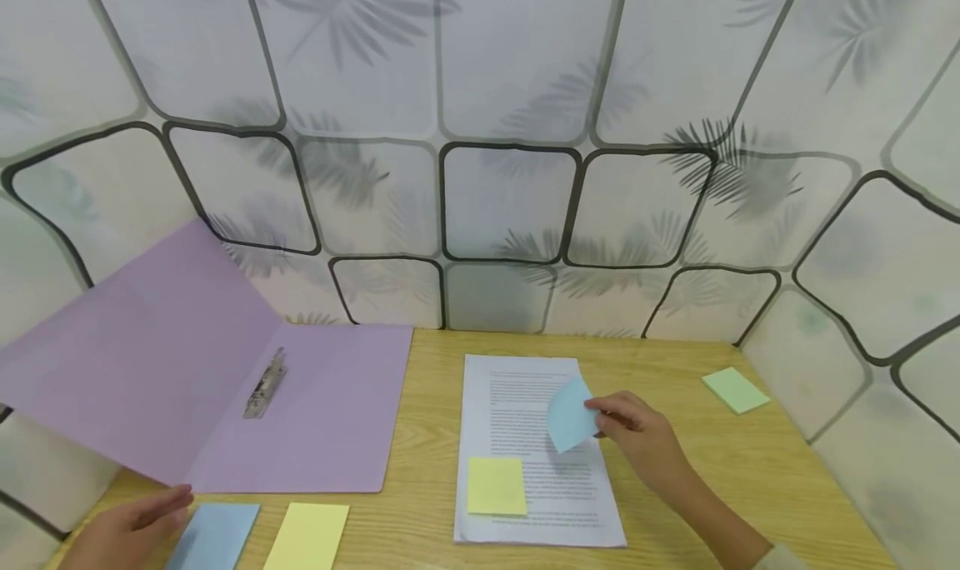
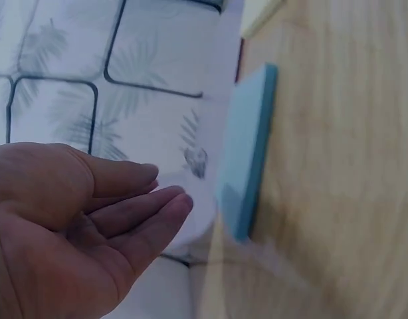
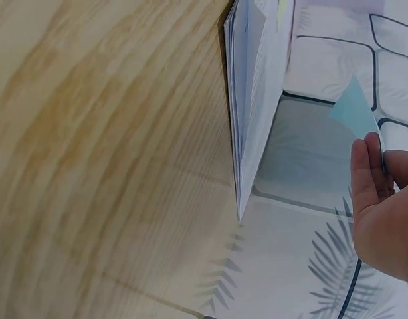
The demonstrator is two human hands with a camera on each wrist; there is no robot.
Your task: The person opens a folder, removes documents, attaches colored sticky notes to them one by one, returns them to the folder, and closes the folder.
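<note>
My right hand (image 1: 637,437) pinches a light blue sticky note (image 1: 570,416) between thumb and fingers, over the right side of a stack of printed paper (image 1: 540,387). The note (image 3: 357,109) curves a little and stands above the pages in the right wrist view. A yellow sticky note (image 1: 497,487) lies on the lower left of the top page. At the table's near left, my left hand (image 1: 135,528) holds nothing. Its fingers (image 2: 151,219) are loosely bent, beside a blue sticky note pad (image 1: 213,537).
An open purple folder (image 1: 337,412) with a metal clip (image 1: 265,387) lies at the left, its cover raised toward the wall. A yellow pad (image 1: 307,537) sits right of the blue one. A green pad (image 1: 735,389) lies at the far right. Patterned walls (image 1: 502,203) border the table.
</note>
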